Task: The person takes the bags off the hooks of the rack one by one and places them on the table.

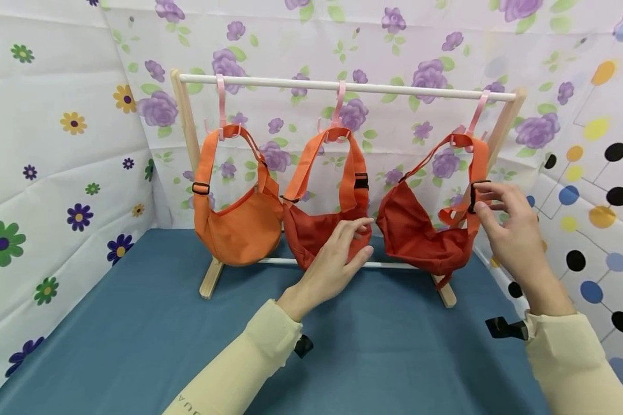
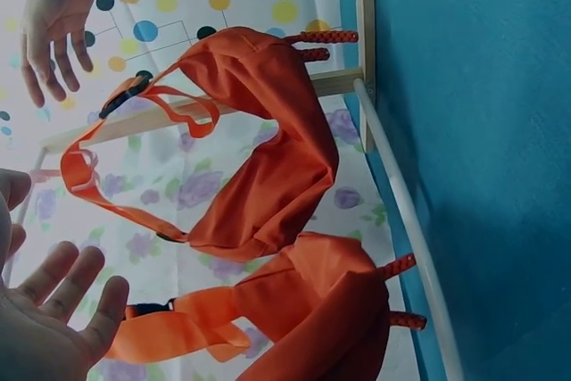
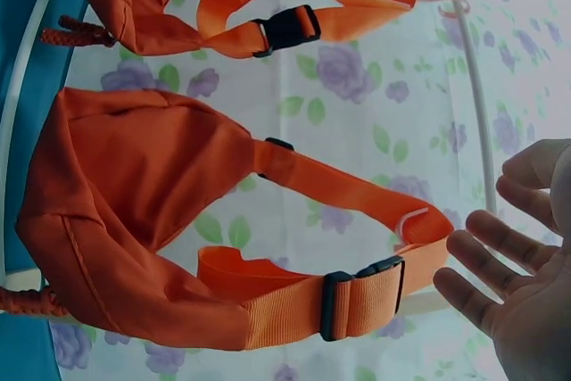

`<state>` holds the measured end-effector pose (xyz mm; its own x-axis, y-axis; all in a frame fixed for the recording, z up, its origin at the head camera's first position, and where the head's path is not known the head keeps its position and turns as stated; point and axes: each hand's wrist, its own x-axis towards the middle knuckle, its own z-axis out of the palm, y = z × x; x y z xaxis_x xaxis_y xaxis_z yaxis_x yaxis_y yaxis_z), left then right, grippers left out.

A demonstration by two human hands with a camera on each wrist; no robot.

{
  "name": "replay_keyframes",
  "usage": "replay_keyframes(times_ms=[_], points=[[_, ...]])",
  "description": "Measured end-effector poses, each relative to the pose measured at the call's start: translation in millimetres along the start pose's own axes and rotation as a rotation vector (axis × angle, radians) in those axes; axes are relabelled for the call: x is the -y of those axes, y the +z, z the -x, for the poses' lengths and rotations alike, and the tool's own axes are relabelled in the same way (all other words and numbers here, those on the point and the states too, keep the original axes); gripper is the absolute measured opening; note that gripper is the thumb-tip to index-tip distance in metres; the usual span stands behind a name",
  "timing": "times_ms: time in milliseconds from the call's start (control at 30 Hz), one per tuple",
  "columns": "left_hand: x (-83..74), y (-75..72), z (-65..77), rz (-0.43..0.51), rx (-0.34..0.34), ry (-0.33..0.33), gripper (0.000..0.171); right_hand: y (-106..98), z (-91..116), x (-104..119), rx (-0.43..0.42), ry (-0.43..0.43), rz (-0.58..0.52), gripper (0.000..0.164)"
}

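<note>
Three sling bags hang side by side: an orange bag [image 1: 245, 230] at left, a red bag [image 1: 302, 227] in the middle and another red bag [image 1: 410, 225] at right, all with orange straps. In the head view my left hand [image 1: 329, 262] covers part of the middle bag; its fingers are loosely extended and hold nothing. My right hand [image 1: 516, 233] is near the right bag's strap and black buckle [image 3: 361, 292]. The right wrist view shows its relaxed fingers [image 3: 486, 265] apart from the strap. Both hands also appear in the left wrist view.
A white rod [image 1: 291, 84] on a wooden frame [image 1: 186, 124] carries pink hooks [image 1: 340, 102] that hold the bags. A lower white bar [image 2: 406, 207] joins the frame's feet. Blue cloth [image 1: 150, 334] covers the table, with patterned sheets behind and at both sides.
</note>
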<state>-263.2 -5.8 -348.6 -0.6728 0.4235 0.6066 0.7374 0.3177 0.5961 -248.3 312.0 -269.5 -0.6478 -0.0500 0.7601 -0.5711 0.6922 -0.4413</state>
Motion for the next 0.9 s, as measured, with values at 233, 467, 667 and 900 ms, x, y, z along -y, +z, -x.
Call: replay_keyframes(times_ms=[233, 467, 667, 900], points=[[-1.2, -2.3, -8.6, -0.006, 0.006, 0.011, 0.053, -4.0, -3.3, -1.9, 0.022, 0.018, 0.027, 0.035], [-3.1, -4.9, -21.0, -0.008, 0.028, -0.003, 0.053, -5.8, -12.7, 0.4, 0.005, 0.001, 0.027, 0.034], [-1.8, -6.2, -34.4, -0.009, 0.035, -0.015, 0.053, -7.5, -20.8, -0.1, 0.007, 0.018, 0.02, 0.033], [-1.9, -3.8, -47.8, 0.007, 0.055, -0.055, 0.052, -7.9, -17.9, -9.8, 0.039, 0.068, 0.057, 0.034]])
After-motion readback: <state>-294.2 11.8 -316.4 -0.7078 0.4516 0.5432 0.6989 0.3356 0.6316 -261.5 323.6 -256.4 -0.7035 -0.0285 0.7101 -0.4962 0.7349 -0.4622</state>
